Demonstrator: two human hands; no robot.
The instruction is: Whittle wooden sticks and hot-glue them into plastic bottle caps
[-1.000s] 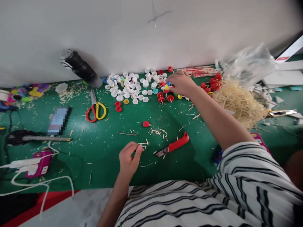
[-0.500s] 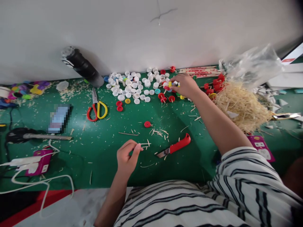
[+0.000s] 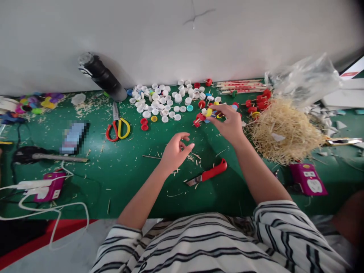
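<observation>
Okay, our right hand (image 3: 227, 121) pinches a yellow-and-white cap piece (image 3: 209, 112) at its 10 o'clock side, just above red cap pieces (image 3: 198, 120). Fingertip hold probably suits something that small, leaving part of it in sight. Loose white caps (image 3: 162, 101) lie at 11 o'clock from our left hand (image 3: 173, 152), likely massed by the wall (image 3: 159, 45) so they're reachable. Knife (image 3: 214, 172) at 4 o'clock from the left, handle angled to 2, blade to 8; presumably set that way to suit the right hand. Scissors (image 3: 118, 129) at 10; patterned sticks (image 3: 241, 85) at 1 from the right hand, shavings heap (image 3: 284, 132) at 3.

Grip: right is narrow, thumb and fingers closed on the piece; exact contact on its far side, we can't tell. Left is part-open, fingers curled, thumb apart, nothing seen between the tips; whatever the palm covers, we can't tell.
</observation>
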